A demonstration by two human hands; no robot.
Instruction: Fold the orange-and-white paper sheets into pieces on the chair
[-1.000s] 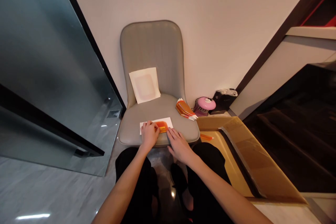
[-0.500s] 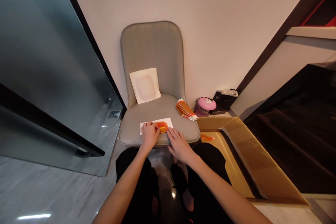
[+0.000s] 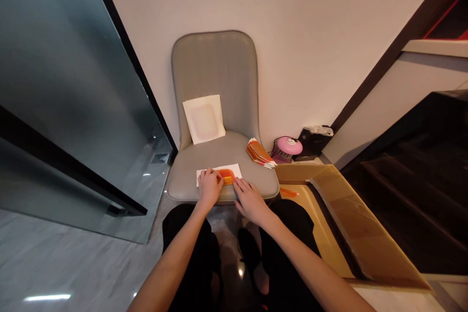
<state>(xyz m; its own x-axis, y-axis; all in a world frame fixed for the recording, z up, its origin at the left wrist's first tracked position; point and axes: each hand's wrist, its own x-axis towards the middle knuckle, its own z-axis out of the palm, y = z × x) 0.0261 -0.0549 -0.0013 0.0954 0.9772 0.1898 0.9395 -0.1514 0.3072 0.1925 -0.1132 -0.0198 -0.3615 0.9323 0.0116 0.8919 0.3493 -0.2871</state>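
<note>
A white sheet of joss paper [image 3: 236, 169] with an orange and gold patch lies partly folded at the front of the grey chair seat [image 3: 197, 153]. My left hand [image 3: 210, 189] rests on its left part, fingers bent and closed on the paper near the gold strip. Flat at the right end of the sheet lies my right hand [image 3: 251, 198], fingers stretched out and touching the paper's edge. Folded orange and white paper pieces [image 3: 260, 153] are stacked at the seat's right side. Against the backrest leans a pile of square pale sheets [image 3: 204, 119].
To the right on the floor stands an open cardboard box [image 3: 365, 224] with an orange folded piece [image 3: 288, 192] inside. Behind it are a pink domed device [image 3: 288, 146] and a black bag [image 3: 316, 142]. A frosted glass door [image 3: 80, 83] with a dark handle borders the left.
The camera view has shifted slightly. Both hands and the sheet keep nearly the same positions on the seat.
</note>
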